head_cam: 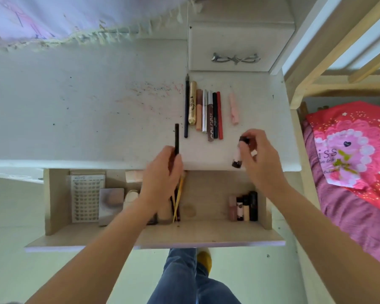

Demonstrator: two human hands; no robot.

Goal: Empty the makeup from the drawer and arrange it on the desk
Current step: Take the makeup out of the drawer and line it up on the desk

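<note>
The open wooden drawer sits below the white desk. My left hand grips a bunch of pencils, one black tip sticking up over the desk edge, yellow and dark ends hanging into the drawer. My right hand holds small makeup tubes above the desk's front edge. A row of several pencils and lip tubes lies side by side on the desk, with a pink tube apart to the right. In the drawer remain several small bottles, a lash box and a compact.
A small white drawer unit with a silver handle stands at the back of the desk. A fringed cloth hangs over the far left. A wooden bed frame with pink bedding is close on the right.
</note>
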